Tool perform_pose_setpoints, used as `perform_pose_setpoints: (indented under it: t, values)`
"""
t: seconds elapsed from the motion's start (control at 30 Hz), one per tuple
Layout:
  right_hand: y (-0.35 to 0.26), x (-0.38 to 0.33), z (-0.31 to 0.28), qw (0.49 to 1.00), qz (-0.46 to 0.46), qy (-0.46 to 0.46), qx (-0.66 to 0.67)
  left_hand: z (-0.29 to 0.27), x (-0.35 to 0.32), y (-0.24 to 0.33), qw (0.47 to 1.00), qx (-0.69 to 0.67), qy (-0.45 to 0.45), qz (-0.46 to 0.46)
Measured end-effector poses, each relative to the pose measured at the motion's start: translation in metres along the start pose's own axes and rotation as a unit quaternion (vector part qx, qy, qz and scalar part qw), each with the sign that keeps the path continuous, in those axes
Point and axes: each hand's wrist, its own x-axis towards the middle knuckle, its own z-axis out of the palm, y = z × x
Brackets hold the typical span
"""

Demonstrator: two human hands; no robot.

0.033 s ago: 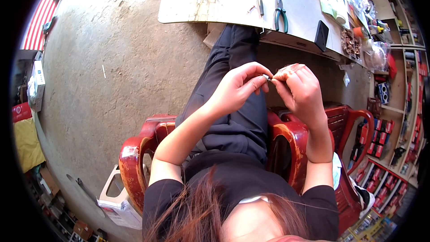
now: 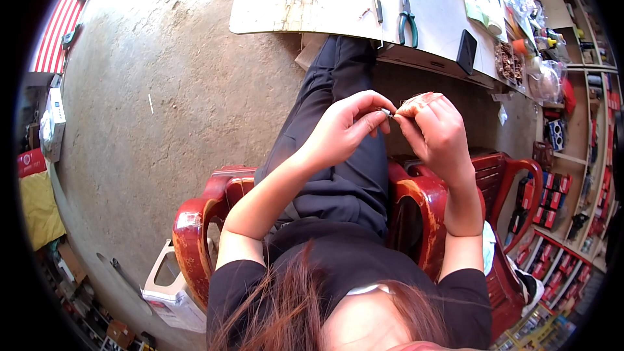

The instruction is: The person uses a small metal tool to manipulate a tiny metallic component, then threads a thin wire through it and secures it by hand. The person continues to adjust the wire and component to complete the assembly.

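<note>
Above my lap, my left hand point(image 2: 351, 125) pinches a small silvery piece point(image 2: 387, 112) between thumb and fingertips. Its exact kind is too small to tell. Close against it on the right, my right hand point(image 2: 437, 125) is closed, with thumb and forefinger tips meeting at the end of that piece. Something thin and coppery point(image 2: 421, 99) shows along the right hand's curled fingers; what it is I cannot make out. Fingers partly hide the spot where the two hands meet.
Ahead stands a white table point(image 2: 344, 0) with teal-handled pliers point(image 2: 407, 26), a screwdriver point(image 2: 379, 10), a black phone point(image 2: 466, 52) and a bag of small brown pieces point(image 2: 509, 64). I sit in a red wooden armchair point(image 2: 194, 221); stocked shelves point(image 2: 572, 156) line the right.
</note>
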Motion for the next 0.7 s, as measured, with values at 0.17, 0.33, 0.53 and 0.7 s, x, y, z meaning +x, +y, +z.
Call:
perform_pose_setpoints:
  t: [0.17,0.33,0.53,0.7]
  values:
    - [0.001,-0.001,0.0016,1.0,0.001,-0.001,-0.008,0.001,0.0002,0.0031,0.998,0.066,0.006,0.016]
    - [0.0016,-0.0001,0.0018,1.0,0.001,0.001,-0.014,0.0015,-0.0006,0.0043,0.997,0.07,0.01,0.015]
    - [0.0005,-0.0005,-0.0001,1.0,-0.002,0.011,-0.025,0.0019,-0.0006,0.0052,0.997,0.072,0.009,0.026]
    - [-0.0012,-0.0021,-0.0003,1.0,-0.003,0.017,-0.014,0.0022,-0.0009,0.007,0.994,0.106,0.02,0.036]
